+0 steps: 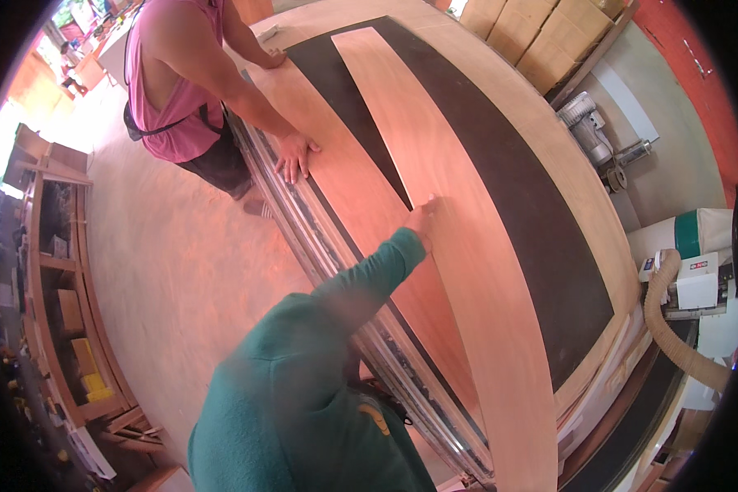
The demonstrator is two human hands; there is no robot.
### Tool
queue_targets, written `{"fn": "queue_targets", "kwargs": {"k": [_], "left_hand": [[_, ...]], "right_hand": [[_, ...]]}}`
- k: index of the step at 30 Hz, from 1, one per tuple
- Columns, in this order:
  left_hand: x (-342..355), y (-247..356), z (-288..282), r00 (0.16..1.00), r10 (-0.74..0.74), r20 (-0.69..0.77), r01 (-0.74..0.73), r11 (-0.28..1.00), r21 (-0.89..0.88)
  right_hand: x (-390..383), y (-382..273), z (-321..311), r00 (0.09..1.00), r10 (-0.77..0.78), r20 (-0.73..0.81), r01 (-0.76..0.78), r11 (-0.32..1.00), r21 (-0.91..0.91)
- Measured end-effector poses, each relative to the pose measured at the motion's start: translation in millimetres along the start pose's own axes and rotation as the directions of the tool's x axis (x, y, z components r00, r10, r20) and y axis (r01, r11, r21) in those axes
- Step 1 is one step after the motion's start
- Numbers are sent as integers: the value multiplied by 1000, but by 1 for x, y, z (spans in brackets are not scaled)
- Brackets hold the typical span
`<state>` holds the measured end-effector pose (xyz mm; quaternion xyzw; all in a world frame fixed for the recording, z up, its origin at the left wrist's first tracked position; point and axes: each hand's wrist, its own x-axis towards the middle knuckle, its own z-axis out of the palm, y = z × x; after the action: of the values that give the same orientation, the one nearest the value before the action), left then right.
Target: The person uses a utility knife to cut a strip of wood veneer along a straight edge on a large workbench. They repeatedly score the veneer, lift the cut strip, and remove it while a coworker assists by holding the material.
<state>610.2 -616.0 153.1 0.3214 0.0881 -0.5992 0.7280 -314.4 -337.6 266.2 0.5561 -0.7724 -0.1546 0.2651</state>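
Observation:
My left hand (pixel 422 220), at the end of a green sleeve, is closed on the left edge of a long, thin wooden board (pixel 476 271). That board slants from the far side of the table down past the lower edge of the view. Its near part overlaps a second long wooden board (pixel 336 168) lying along the table's left side. A co-worker in a pink top rests one hand (pixel 297 156) flat on the second board, with the other hand near its far end. Beneath both boards lies a dark sheet (pixel 541 213). My right hand is out of view.
Metal rails (pixel 328 258) run along the table's left edge. To the right are a motor (pixel 589 135), a machine with a ribbed hose (pixel 668 320), and stacked cardboard boxes (pixel 549 37). Wooden shelving (pixel 61 303) stands at the left, across the floor.

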Motion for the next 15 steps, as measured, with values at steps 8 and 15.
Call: {"fn": "queue_targets", "kwargs": {"k": [8,15], "left_hand": [[71,14,-20,975,167,-149,-170,985,-7],[145,20,-46,940,203,-276,-218,976,-24]], "right_hand": [[144,-114,86,977,6,213,-29,994,109],[280,-195,103,710,313,631,-698,436,569]]}}
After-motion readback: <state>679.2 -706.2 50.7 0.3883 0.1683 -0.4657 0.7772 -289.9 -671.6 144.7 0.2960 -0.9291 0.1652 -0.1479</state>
